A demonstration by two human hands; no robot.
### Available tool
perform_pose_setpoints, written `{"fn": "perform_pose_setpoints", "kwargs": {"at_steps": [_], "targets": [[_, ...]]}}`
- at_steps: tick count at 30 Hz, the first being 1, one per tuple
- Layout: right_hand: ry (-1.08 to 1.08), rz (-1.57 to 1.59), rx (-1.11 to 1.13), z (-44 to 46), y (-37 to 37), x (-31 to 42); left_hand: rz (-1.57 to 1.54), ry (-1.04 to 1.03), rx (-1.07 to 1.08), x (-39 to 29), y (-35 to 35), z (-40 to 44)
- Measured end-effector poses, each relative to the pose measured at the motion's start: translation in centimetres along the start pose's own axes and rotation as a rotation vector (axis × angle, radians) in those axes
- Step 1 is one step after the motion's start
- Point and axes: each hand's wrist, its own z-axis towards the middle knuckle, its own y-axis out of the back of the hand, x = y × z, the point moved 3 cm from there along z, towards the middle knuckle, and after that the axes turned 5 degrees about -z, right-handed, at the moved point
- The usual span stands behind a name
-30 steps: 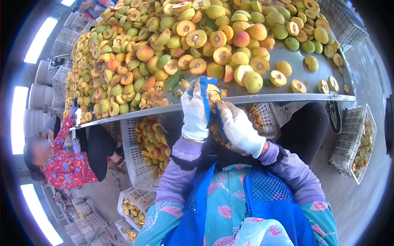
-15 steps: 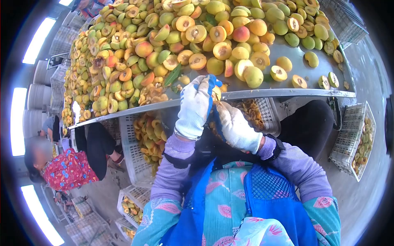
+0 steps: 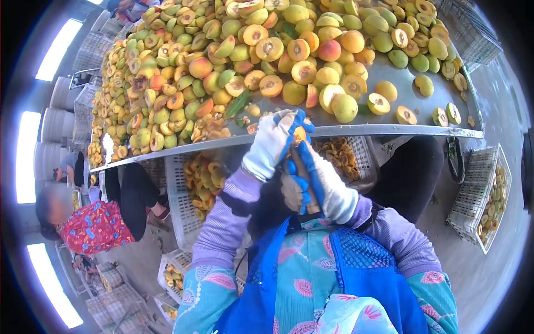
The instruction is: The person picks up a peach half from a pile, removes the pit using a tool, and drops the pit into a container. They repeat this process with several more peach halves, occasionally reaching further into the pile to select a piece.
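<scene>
My left hand [image 3: 272, 143], in a white glove with blue-coated fingers, is closed around an orange-yellow apricot piece [image 3: 300, 134] at the table's near edge. Just below and to the right, my right hand [image 3: 325, 181] wears a matching stained glove, its fingers curled and its tip against the apricot piece. Something grey-brown and long shows between those fingers, but I cannot make out what it is. Beyond my hands, halved apricots [image 3: 270, 49] lie heaped on the metal table [image 3: 406, 89], cut faces and stones showing. A green leaf [image 3: 238, 104] lies among them.
Under the table edge stand a white crate [image 3: 179, 203] of apricots and another crate [image 3: 364, 153] holding orange pieces. To the right is a crate [image 3: 453, 209] of fruit on the floor. A co-worker in a red patterned top [image 3: 97, 229] sits at the left.
My right hand has turned, its blue fingers now pointing up and curled into view. My left hand has shifted slightly right and down, still with the apricot piece.
</scene>
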Motion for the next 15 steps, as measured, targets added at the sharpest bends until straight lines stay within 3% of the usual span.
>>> {"fn": "perform_pose_setpoints", "kwargs": {"at_steps": [2,5,6,7,8,10,11,12,14,15], "targets": [[0.034,-0.199,-0.120,-0.2,0.5,0.3,0.040,0.019,0.172,-0.1,0.4,0.7],[0.156,-0.470,-0.289,0.2,1.2,0.4,0.188,-0.012,0.197,-0.2,0.4,1.3],[0.084,-0.243,-0.164,0.0,0.8,0.2,0.269,-0.038,0.224,-0.2,0.2,1.2],[0.012,-0.015,-0.039,-0.1,0.3,0.1,0.376,-0.389,0.332,-1.5,-0.4,0.6],[0.011,-0.014,-0.041,-0.2,-0.1,0.1,0.375,-0.388,0.332,-1.8,-0.7,0.6],[0.134,-0.580,-0.367,-0.3,0.1,0.8,0.146,-0.059,0.258,-1.5,-0.5,0.7],[0.146,-0.660,-0.358,-0.5,0.2,0.9,0.092,0.088,0.244,-1.0,-0.3,1.0],[0.138,-0.666,-0.358,-0.5,0.7,0.9,0.086,0.085,0.237,-1.1,0.0,1.4],[-0.070,-0.138,-0.070,-0.1,0.8,-0.1,0.312,0.267,0.332,-0.6,0.8,1.5],[-0.072,-0.142,-0.069,0.1,0.8,-0.1,0.407,0.201,0.357,-0.4,1.0,1.5]]}}
